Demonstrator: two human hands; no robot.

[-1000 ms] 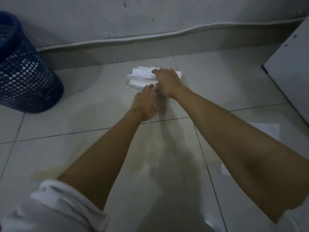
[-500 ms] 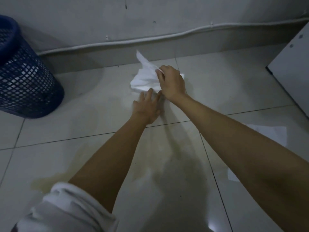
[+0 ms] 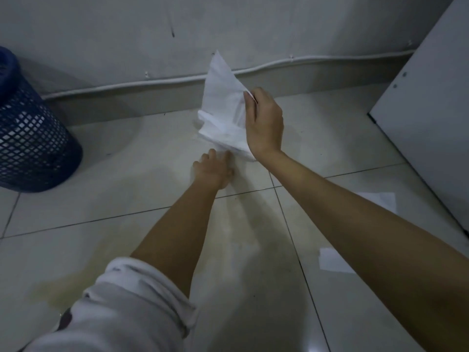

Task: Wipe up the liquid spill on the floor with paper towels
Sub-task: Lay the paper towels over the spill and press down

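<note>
two hands in view, both reaching far forward over the floor. vs. half a second ago: the right hand (image 3: 264, 123) has lifted the paper towel (image 3: 223, 107) higher, so its top corner now stands above the white cable (image 3: 127, 85) along the wall base, where before it only reached the skirting; the camera view has shifted slightly, the bin sitting lower left. the right hand pinches the towel's upper edge between curled fingers and thumb. the left hand (image 3: 212, 168) lies low at the floor with fingers extended and relaxed, fingertips touching the towel's lower end, holding nothing that can be seen. towel: thin, soft, white, creased, hanging as a loose tapering sheet, bottom end bunched at floor level. spill (image 3: 61, 288): pale yellowish film, irregular outline, spread across the glossy light tiles (image 3: 101, 189) from lower left up toward the hands; dark grout lines cross it. dark blue mesh bin (image 3: 28, 138), rigid lattice wall, stands at left, well apart from the hands. a white cabinet panel (image 3: 426, 110) closes the right side. a flat white sheet (image 3: 380, 199) lies beside the cabinet, partly under the right forearm. rolled white sleeve (image 3: 132, 301) on the left arm. open tile lies between bin and hands.
</note>
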